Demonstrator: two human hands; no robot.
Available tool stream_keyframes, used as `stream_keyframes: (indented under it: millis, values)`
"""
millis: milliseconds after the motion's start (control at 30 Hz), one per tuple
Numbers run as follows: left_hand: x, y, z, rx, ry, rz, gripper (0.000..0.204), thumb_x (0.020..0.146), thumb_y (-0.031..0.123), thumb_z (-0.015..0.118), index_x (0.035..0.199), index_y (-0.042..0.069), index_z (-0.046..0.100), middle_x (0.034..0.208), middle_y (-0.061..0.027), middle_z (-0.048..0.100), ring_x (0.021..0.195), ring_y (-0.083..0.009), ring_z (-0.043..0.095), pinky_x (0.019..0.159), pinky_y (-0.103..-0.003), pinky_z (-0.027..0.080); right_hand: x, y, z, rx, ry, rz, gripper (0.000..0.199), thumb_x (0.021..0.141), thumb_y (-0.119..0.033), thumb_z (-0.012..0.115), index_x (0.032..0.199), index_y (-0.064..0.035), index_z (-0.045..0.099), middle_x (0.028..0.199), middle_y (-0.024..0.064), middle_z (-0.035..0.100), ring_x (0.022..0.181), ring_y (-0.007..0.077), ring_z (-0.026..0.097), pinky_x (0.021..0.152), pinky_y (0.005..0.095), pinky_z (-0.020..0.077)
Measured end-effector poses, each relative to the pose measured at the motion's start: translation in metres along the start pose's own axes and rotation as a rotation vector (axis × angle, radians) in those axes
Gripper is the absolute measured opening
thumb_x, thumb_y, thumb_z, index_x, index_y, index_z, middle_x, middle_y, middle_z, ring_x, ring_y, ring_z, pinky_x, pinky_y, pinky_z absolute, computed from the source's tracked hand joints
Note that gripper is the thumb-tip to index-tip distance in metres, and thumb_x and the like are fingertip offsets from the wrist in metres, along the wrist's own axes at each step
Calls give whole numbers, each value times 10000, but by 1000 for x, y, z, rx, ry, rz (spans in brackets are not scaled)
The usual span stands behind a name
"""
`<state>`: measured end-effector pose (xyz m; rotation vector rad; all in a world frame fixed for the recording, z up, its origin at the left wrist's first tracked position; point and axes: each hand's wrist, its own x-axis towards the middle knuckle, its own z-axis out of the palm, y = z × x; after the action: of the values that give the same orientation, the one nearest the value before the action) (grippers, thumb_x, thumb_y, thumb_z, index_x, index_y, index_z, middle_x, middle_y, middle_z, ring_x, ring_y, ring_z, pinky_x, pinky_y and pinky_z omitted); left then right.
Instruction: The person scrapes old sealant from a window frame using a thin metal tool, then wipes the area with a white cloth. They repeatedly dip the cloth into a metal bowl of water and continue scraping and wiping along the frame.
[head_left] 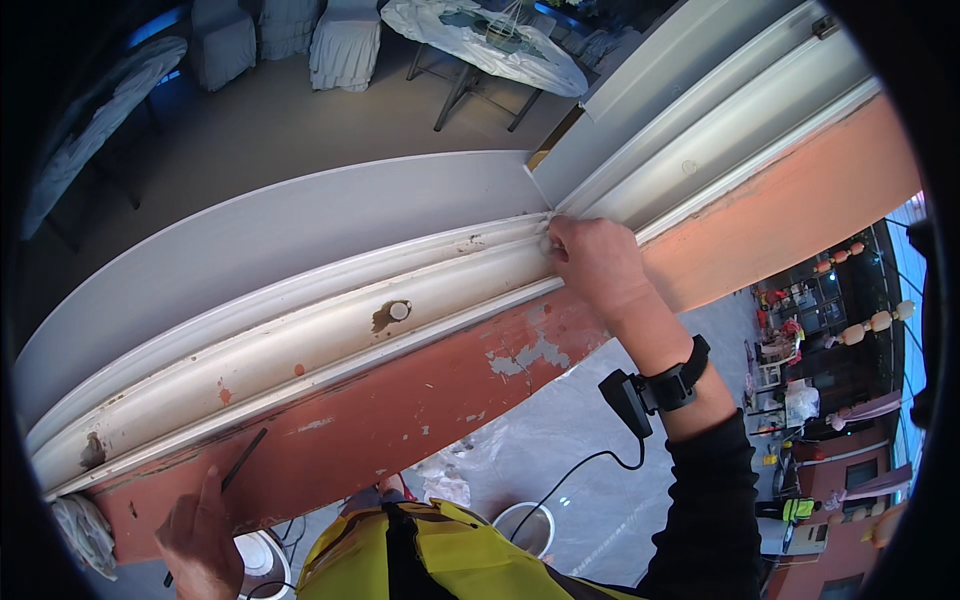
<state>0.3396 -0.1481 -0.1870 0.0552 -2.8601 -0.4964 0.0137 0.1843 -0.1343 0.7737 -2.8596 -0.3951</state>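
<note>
My right hand (600,262) is at the inner corner of a white window frame (500,262), its fingers closed and pressed into the channel. What they hold, if anything, is hidden; a small pale patch shows at the fingertips. A black strap with a small box and a cable (672,389) circles the right wrist. At the lower left, my left hand (203,535) is closed around a thin dark stick (244,459). That stick slants over the red-painted sill (330,445). Brown stains and a round pale plug (399,311) mark the frame's channel.
Past the frame, a room holds a plastic-covered table (490,45) and cloth-covered chairs (345,48). Below the sill stand a white bucket (525,528) and another pail (262,560). A plastic bag (83,535) sits at the sill's left end. A person in a yellow vest (798,509) is far right.
</note>
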Motion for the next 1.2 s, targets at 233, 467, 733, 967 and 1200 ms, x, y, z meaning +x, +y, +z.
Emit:
stream_keyframes:
  millis: [233, 467, 733, 967, 1200]
  values:
    - [-16, -18, 29, -37, 76, 37, 434, 779, -94, 493, 1204, -62, 578, 894, -211, 619, 628, -328, 597, 537, -400, 450, 7, 6, 12, -293, -127, -151, 132, 770, -72, 564, 889, -110, 608, 789, 121, 658, 734, 337, 645, 648, 424, 526]
    - [-23, -27, 37, -40, 116, 29, 469, 778, -79, 488, 1239, -37, 564, 1007, -230, 642, 691, -351, 637, 569, -386, 479, 16, 1, -3, 36, -232, -168, 113, 702, -36, 636, 787, -108, 647, 738, 118, 646, 732, 319, 639, 643, 383, 505]
    - [-21, -26, 42, 16, 98, -7, 479, 804, -59, 487, 1275, 0, 547, 1101, -220, 641, 779, -341, 673, 588, -376, 506, 16, -72, -18, 391, -129, -521, 165, 665, 10, 656, 776, -112, 653, 702, 83, 632, 677, 286, 624, 617, 372, 495]
    - [-24, -28, 44, 11, 97, -3, 422, 860, -42, 489, 1277, 1, 542, 1119, -213, 639, 815, -360, 677, 645, -402, 541, 8, -94, -26, 306, -98, -632, 248, 644, -4, 650, 824, -169, 692, 784, 25, 649, 754, 254, 643, 633, 350, 512]
    - [-26, -29, 45, 3, 107, -16, 425, 854, -36, 494, 1273, 7, 550, 1119, -225, 630, 842, -369, 678, 637, -400, 546, 7, -10, -14, -101, -138, -403, 243, 658, -1, 622, 811, -159, 726, 756, 48, 671, 768, 260, 655, 667, 359, 524]
